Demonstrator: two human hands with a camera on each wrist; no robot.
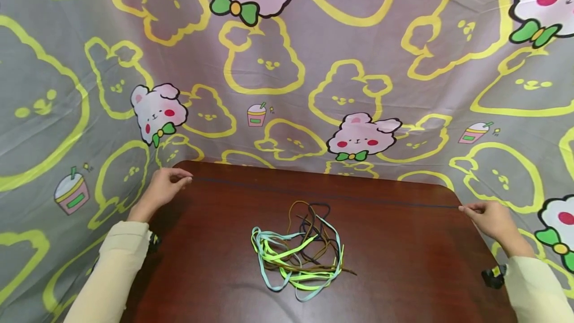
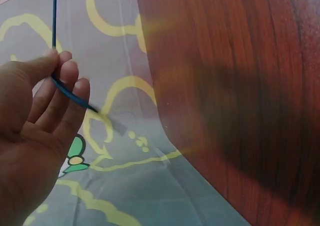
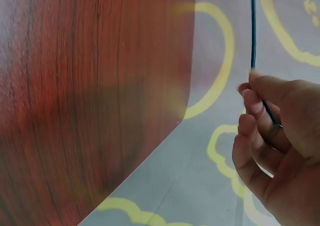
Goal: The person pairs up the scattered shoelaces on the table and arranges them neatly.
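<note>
A thin dark blue shoelace (image 1: 430, 206) is stretched straight across the far part of the table, above its surface. My left hand (image 1: 163, 188) pinches it near one end between thumb and fingertips. In the left wrist view, the short tail of the shoelace (image 2: 70, 94) hangs past the fingers and its tip is blurred. At the right, my right hand (image 1: 491, 218) pinches the other end; in the right wrist view the tail of the shoelace (image 3: 270, 113) runs down behind the thumb, along the curled fingers. Both arms are spread wide.
A tangled pile of shoelaces (image 1: 291, 278), light blue, neon yellow, brown and dark, lies mid-table, nearer me than the stretched one. The brown wooden table (image 1: 202, 263) has rounded far corners. A grey curtain (image 1: 287, 108) with cartoon animals surrounds it at the back and sides.
</note>
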